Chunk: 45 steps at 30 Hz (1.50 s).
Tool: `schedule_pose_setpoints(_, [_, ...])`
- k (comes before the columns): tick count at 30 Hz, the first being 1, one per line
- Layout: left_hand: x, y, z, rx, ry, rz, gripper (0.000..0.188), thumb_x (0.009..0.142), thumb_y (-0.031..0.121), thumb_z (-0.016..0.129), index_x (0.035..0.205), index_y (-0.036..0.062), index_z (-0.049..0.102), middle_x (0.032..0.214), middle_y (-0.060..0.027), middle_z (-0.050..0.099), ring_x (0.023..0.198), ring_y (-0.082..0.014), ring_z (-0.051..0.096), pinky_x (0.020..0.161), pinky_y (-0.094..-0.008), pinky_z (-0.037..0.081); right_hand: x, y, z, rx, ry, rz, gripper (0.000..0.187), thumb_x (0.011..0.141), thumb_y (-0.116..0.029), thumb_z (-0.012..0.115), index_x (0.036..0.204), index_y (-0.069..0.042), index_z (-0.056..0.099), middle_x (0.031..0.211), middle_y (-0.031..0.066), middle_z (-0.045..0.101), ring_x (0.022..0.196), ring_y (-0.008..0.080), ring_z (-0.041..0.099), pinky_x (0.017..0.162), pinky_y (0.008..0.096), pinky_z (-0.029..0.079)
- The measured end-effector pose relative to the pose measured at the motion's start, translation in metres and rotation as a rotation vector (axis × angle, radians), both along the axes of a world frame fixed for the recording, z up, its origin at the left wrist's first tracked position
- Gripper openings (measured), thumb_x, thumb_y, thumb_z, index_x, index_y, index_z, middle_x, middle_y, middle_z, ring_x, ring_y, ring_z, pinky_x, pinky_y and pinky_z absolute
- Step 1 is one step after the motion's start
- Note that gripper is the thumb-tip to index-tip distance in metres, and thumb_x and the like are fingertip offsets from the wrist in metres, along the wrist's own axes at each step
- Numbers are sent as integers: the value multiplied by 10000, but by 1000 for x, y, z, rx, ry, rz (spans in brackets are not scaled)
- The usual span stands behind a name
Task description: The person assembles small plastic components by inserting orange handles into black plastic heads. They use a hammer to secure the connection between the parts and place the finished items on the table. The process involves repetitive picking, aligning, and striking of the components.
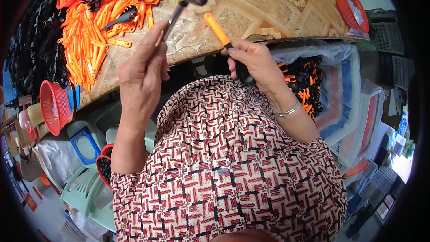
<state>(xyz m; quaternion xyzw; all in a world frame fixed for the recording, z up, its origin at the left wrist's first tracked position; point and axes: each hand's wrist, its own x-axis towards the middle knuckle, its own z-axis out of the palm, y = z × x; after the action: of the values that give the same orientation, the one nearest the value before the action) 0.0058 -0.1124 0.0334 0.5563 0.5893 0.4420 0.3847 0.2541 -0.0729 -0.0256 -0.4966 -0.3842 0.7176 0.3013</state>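
My left hand (144,69) is closed around the shaft of a small mallet (178,12), whose head has a clear yellow face and a dark end. The mallet is raised over the near part of the table. To its right, my right hand (256,60) grips a black kitchen utensil with an orange handle (217,29) at the black part, the orange end slanting up and away. The utensil's lower end is mostly hidden below my fingers. Mallet and handle are apart. Loose orange handles (83,40) lie heaped left of my left hand, with some black slotted utensil heads (127,14) among them.
The patterned table (251,0) has a worn front edge. Black parts (31,36) are piled at far left. Red baskets stand at the left edge (56,107) and far right (351,11). A plastic-lined crate (347,80) at right holds black-and-orange utensils (307,85). Green chairs (85,188) stand lower left.
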Motion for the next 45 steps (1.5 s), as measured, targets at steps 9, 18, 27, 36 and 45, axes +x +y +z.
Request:
schedule_pose_setpoints(9, [9,3,-24,-26,466,-241,432,975,-11,639,1368,164,679,1099,-166,757,889,-307,753,736,-362,566,6,4,6,23,-163,27,239,1004,-212,624,976,-1,734,694,65,713,531,110,653,472,209,381])
schedule_pose_setpoints(18, [12,13,-23,121,596,-271,536,937,-9,677,1408,247,655,950,-175,727,685,-259,673,641,-315,526,5,1,9,-8,-90,-23,246,989,-206,638,968,19,735,678,77,708,496,113,631,446,204,366])
schedule_pose_setpoints(27, [0,16,-13,92,-5,-1,455,1036,-9,561,1467,131,605,775,27,554,627,-45,458,570,-204,396,11,6,9,-60,-76,12,243,1005,-194,636,1010,37,713,673,82,694,509,133,649,463,217,454])
schedule_pose_setpoints(36, [-27,-1,-42,150,310,9,420,953,69,700,1368,127,674,766,-95,674,678,-146,628,675,-288,514,91,-13,13,133,-357,111,185,969,-131,672,994,29,760,719,45,692,630,116,635,599,251,485])
schedule_pose_setpoints(45, [-64,44,-34,104,824,143,356,918,312,761,1211,121,694,739,-155,693,670,-337,690,608,-430,517,240,0,40,440,-1626,347,281,914,-180,726,1105,26,737,955,168,762,872,304,720,807,365,537])
